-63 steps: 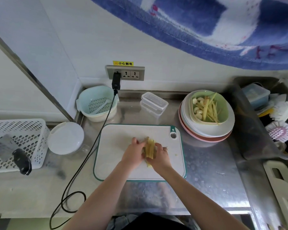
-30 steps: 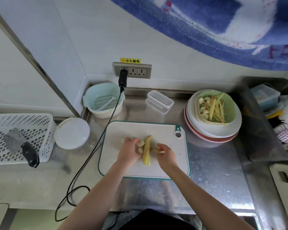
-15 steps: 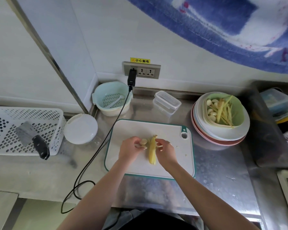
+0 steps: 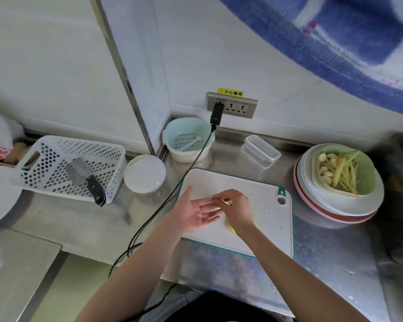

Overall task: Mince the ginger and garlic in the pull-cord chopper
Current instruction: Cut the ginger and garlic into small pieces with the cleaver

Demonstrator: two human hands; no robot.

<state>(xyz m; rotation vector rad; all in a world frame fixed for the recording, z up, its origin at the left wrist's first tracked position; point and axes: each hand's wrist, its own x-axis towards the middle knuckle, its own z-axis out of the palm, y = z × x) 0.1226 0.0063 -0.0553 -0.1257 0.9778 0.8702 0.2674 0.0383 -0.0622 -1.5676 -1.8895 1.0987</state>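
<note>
At the tabletop's left edge a white basket (image 4: 63,168) lies tipped on its side with a cleaver (image 4: 85,177) resting across it, parked out of the way, I'd guess, now the slicing is done. Just right of it stands the chopper (image 4: 144,173), its white lid on, near the back edge and within easy reach of the board; that looks like where the pieces are bound. Behind it, in the back corner, sits a colander (image 4: 187,139), and a black cord (image 4: 172,194) runs from the wall socket down across the tabletop past the board's left edge.

Over the cutting board (image 4: 261,182) the left hand (image 4: 193,212) lies palm up, fingers straight and loose, holding nothing that I can see, offered like a tray. The right hand (image 4: 236,210) hovers at its fingertips, fingers curled and pinching a small pale yellow bit, ginger (image 4: 226,201) by the look of it, though it is too blurred to be sure. A little more yellow peeps out under the right wrist on the board.

A clear box (image 4: 261,151) stands near the back edge. Toward the right edge a stack of plates (image 4: 340,205) carries a green bowl (image 4: 368,173) with garlic (image 4: 325,168) cloves and ginger strips, still waiting to go in.
</note>
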